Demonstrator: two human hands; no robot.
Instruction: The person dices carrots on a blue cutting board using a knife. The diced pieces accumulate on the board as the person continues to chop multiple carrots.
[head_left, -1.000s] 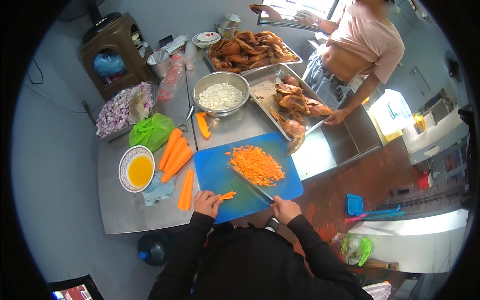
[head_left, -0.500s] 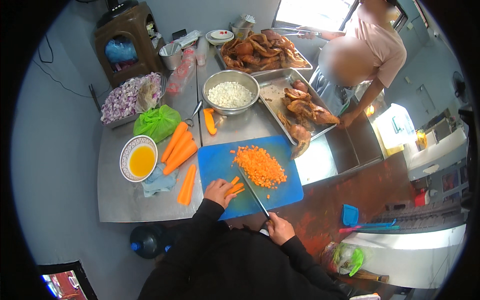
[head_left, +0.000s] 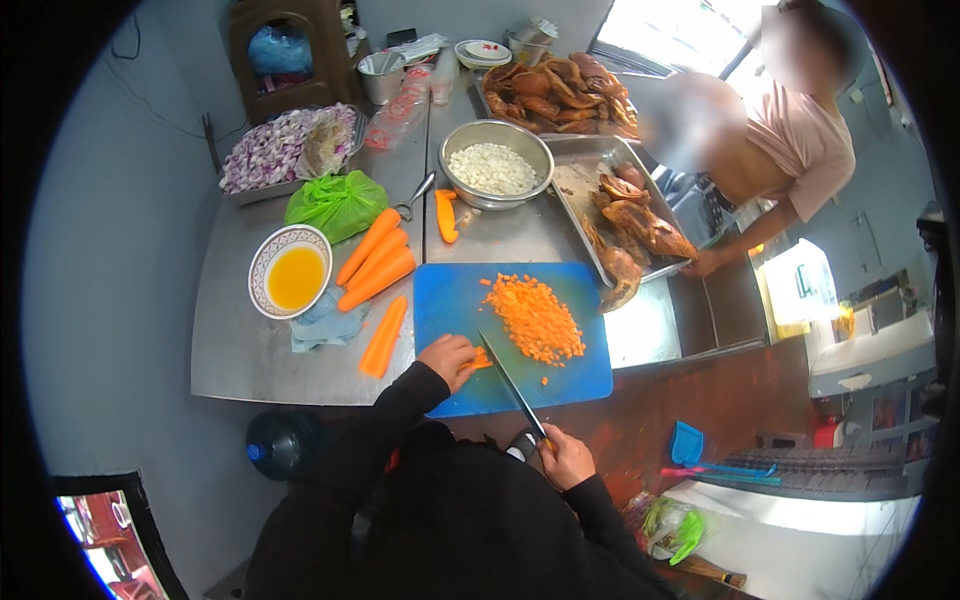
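The left hand is curled, its fingers closed over a small bunch of carrot sticks and holding them against the board. The sticks lie at the near left part of the board. The right hand grips the handle of the knife, just off the board's near edge. The blade slants forward and left over the board, its tip beyond the sticks. The edge runs just beside the cut ends; contact between them cannot be confirmed.

The diced carrot forms a loose heap on the board, to the right of the blade. One stray cube lies between the heap and the board's near edge.

Left of the board, a trimmed carrot rests on the metal table. Beyond it lie three peeled carrots, side by side. A blue cloth is next to the bowl, which contains yellow liquid.

Behind the board stands a steel bowl of white dice. To its right, a tray carries browned meat; a co-worker's hand is at the tray's near right corner.
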